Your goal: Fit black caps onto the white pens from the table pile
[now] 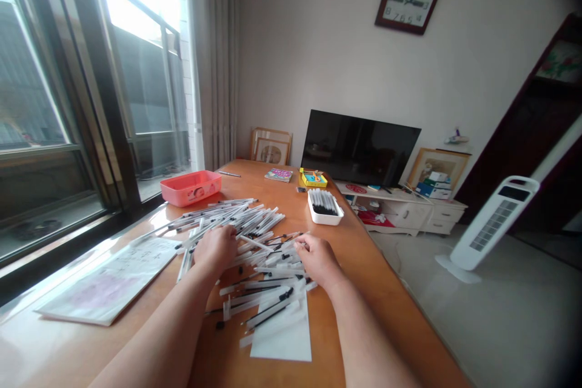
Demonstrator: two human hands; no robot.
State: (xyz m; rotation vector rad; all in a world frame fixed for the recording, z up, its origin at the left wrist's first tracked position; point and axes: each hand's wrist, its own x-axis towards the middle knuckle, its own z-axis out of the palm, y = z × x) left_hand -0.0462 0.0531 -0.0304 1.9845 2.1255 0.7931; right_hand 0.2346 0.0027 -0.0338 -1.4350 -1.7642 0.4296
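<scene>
A big heap of clear pens with black caps (245,224) lies spread over the wooden table (354,254). My left hand (216,248) rests on the heap with its fingers curled down among the pens. My right hand (318,257) sits at the heap's right side, fingers bent and pinched on pen parts I cannot make out. More pens and loose black refills (268,309) lie in front of my hands, partly on a white sheet of paper (284,333).
A white tray (325,207) full of pens stands behind the heap, a pink plastic bin (191,188) at the left by the window. A plastic-covered sheet (113,279) lies at the left. A yellow box (313,179) and a small book (279,174) sit at the far end. A television, cabinet and tower fan stand beyond.
</scene>
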